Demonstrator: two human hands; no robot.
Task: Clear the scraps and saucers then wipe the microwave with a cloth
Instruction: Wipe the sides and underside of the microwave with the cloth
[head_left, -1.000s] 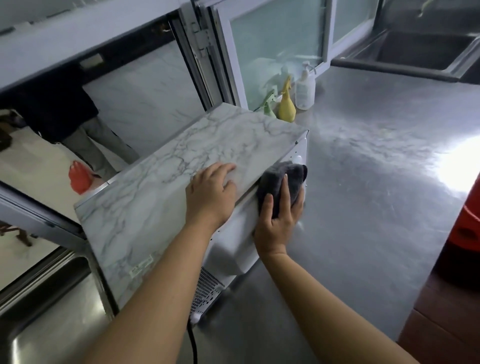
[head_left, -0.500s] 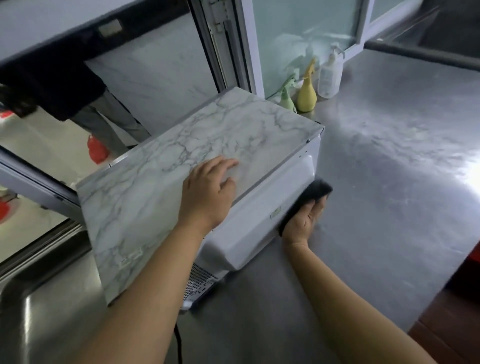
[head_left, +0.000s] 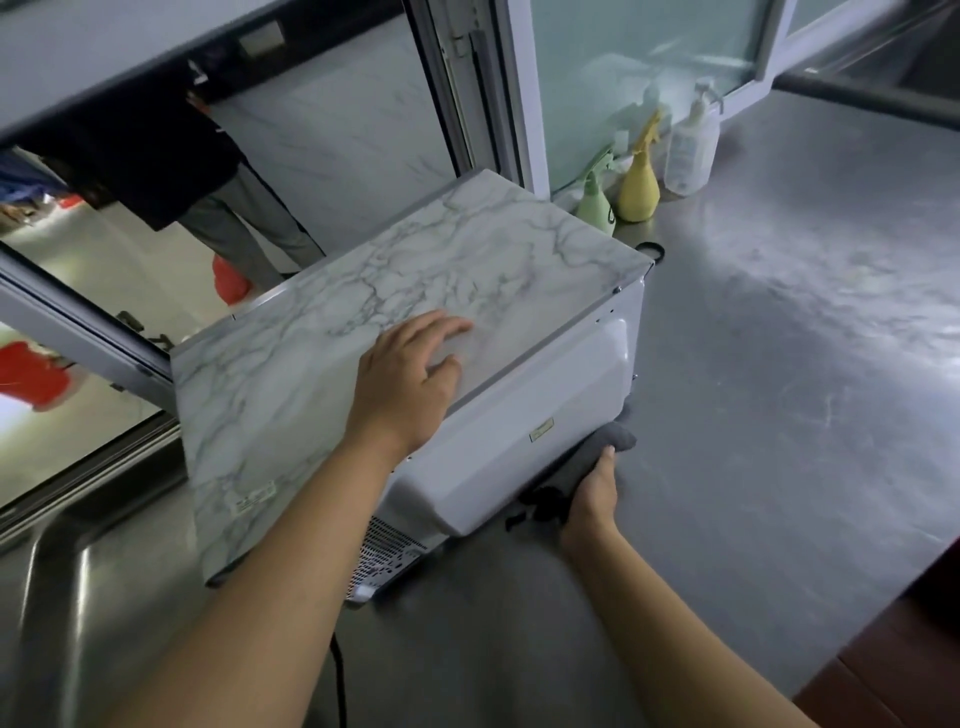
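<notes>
The right hand (head_left: 592, 493) is gripping a dark grey cloth (head_left: 605, 447), pressing it against the lower edge of the microwave (head_left: 519, 431) white rear panel, where that panel meets the steel counter (head_left: 779, 389). Just up and to the left of that grip, the left hand (head_left: 405, 379) is lying flat with straight fingers on the microwave's marble-patterned top, holding nothing. Below the left forearm, a black cord (head_left: 340, 680) is trailing from the vented corner. Well beyond the cloth, a green spray bottle (head_left: 595, 200), a yellow spray bottle (head_left: 639, 187) and a clear pump bottle (head_left: 688, 150) are standing by the window.
</notes>
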